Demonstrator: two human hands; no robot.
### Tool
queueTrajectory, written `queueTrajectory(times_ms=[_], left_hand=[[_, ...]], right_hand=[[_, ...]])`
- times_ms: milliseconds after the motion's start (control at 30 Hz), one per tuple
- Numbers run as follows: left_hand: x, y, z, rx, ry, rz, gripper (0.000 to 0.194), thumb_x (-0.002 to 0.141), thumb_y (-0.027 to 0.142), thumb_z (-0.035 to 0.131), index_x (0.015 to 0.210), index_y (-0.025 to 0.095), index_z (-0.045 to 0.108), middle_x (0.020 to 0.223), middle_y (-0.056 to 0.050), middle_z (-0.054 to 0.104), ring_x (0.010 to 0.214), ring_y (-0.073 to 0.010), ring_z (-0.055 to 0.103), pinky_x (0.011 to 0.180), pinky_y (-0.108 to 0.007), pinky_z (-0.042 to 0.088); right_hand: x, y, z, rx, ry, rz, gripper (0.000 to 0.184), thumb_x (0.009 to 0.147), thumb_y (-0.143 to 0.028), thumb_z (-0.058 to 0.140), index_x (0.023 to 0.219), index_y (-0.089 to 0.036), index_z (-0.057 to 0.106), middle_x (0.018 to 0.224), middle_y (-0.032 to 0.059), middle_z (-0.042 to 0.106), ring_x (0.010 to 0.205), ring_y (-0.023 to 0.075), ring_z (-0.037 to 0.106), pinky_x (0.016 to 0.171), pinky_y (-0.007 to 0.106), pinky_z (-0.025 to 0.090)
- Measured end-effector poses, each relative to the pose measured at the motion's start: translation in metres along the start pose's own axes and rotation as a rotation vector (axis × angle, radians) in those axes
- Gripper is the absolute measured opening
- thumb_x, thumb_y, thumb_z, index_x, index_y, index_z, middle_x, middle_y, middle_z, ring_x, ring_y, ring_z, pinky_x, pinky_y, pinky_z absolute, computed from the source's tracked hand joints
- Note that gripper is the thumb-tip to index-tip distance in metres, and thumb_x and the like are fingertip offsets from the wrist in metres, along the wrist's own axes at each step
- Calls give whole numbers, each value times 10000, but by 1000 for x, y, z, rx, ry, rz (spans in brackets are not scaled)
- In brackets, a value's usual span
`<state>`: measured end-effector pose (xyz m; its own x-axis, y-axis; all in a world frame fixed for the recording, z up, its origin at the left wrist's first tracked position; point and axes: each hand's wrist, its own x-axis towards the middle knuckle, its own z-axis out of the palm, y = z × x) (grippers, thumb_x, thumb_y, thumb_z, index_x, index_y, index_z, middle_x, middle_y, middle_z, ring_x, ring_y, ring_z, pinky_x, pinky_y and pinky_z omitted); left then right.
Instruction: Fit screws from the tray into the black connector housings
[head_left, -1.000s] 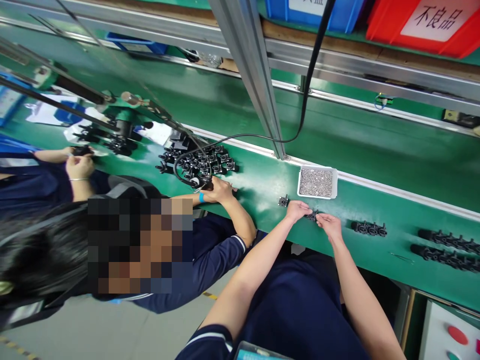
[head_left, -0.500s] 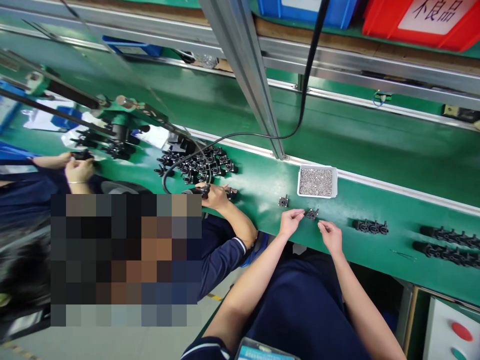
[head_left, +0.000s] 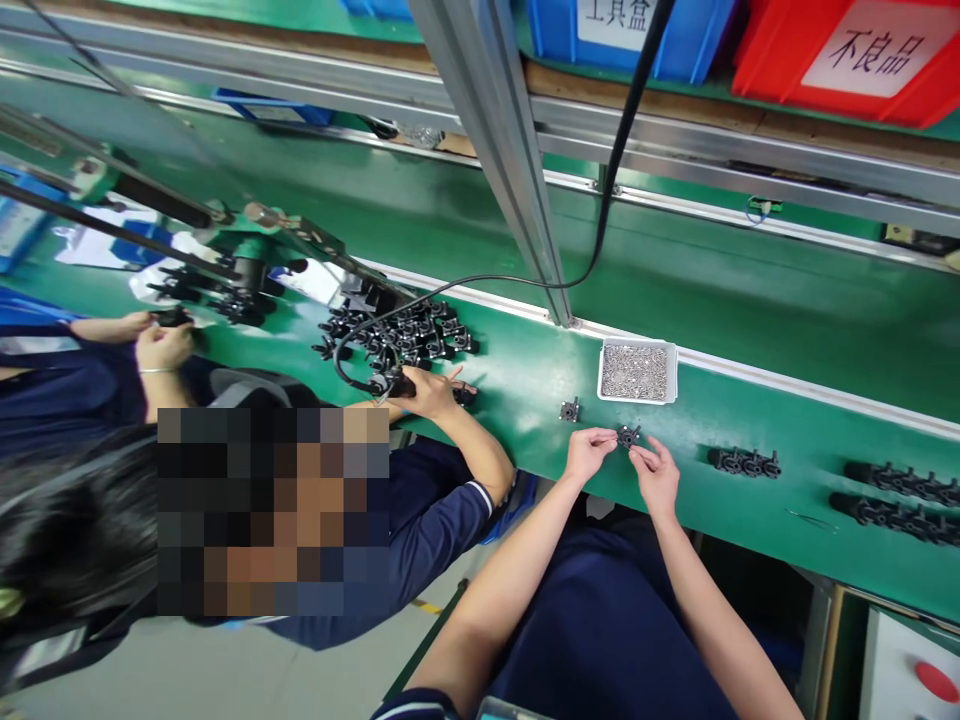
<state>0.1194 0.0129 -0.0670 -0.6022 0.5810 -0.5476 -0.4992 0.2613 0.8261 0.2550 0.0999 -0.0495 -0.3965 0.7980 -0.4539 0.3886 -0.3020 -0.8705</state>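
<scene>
A small black plastic part (head_left: 628, 436) with short prongs is between my two hands, close to the bench's front edge. My left hand (head_left: 590, 455) pinches its left side with fingers pressed together. From the lower right, my right hand (head_left: 657, 474) grips the part at its edge, thumb against it and index finger slightly raised. Whether a tiny piece is also between those fingers is too small to tell. A similar black part with bright metal spots (head_left: 570, 409) lies just beyond my left hand. Behind the hands stands a white tray (head_left: 601, 385) of small metal pieces.
Rows of black parts (head_left: 745, 462) and longer rows (head_left: 900, 515) lie to the right, with tweezers (head_left: 814, 520) nearer. On the left, a co-worker's hand (head_left: 431, 392) works beside a heap of black parts (head_left: 427, 330). A metal post (head_left: 517, 170) and black cable (head_left: 611, 180) stand ahead.
My right hand has moved left to the black part, its fingers now touching it and more spread. The left hand keeps its pinch. The whole view has shifted slightly downward.
</scene>
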Motion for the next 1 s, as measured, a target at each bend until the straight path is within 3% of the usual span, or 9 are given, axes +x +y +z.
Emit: queueTrajectory(times_ms=[200, 467, 600, 700, 833, 1000], left_hand=[[1, -1, 3, 63, 24, -10, 197, 727, 153, 789, 924, 147, 779, 957, -120, 778, 901, -221, 742, 903, -392, 596], [0, -1, 14, 188, 134, 60, 126, 742, 152, 767, 867, 144, 761, 861, -90, 771, 792, -187, 730, 790, -324, 598], [4, -6, 18, 178, 210, -2, 271, 685, 135, 809, 946, 135, 737, 812, -61, 745, 704, -144, 691, 740, -291, 587], [9, -11, 19, 68, 231, -98, 371, 639, 129, 848, 991, 123, 729, 850, -70, 735, 701, -132, 676, 733, -291, 587], [8, -14, 16, -54, 209, -148, 350, 628, 168, 874, 948, 112, 743, 868, -88, 741, 759, -148, 690, 786, -313, 591], [-8, -21, -8, -112, 290, -131, 452, 584, 230, 915, 987, 124, 740, 888, -93, 750, 767, -148, 697, 807, -312, 590]], right_hand=[[0, -6, 5, -25, 32, -5, 688, 730, -532, 765, 1267, -160, 550, 1005, 140, 763, 916, 242, 734, 924, 414, 567], [-1, -12, 6, -156, 72, -70, 579, 778, -454, 706, 1264, -178, 555, 927, 88, 766, 839, 216, 727, 899, 402, 560], [5, -5, 6, -218, 84, -88, 609, 767, -443, 706, 1291, -187, 533, 926, 73, 764, 845, 213, 726, 926, 416, 551], [11, 6, 5, -148, 91, -4, 723, 709, -442, 762, 1328, -178, 500, 999, 98, 756, 854, 219, 728, 865, 406, 585], [21, 15, 3, 37, -44, 148, 755, 659, -441, 808, 1318, -179, 551, 1197, 152, 707, 893, 241, 730, 765, 388, 621], [42, 12, 23, -23, -211, 73, 598, 647, -415, 813, 1184, -192, 673, 1109, 120, 745, 961, 251, 726, 883, 412, 594]])
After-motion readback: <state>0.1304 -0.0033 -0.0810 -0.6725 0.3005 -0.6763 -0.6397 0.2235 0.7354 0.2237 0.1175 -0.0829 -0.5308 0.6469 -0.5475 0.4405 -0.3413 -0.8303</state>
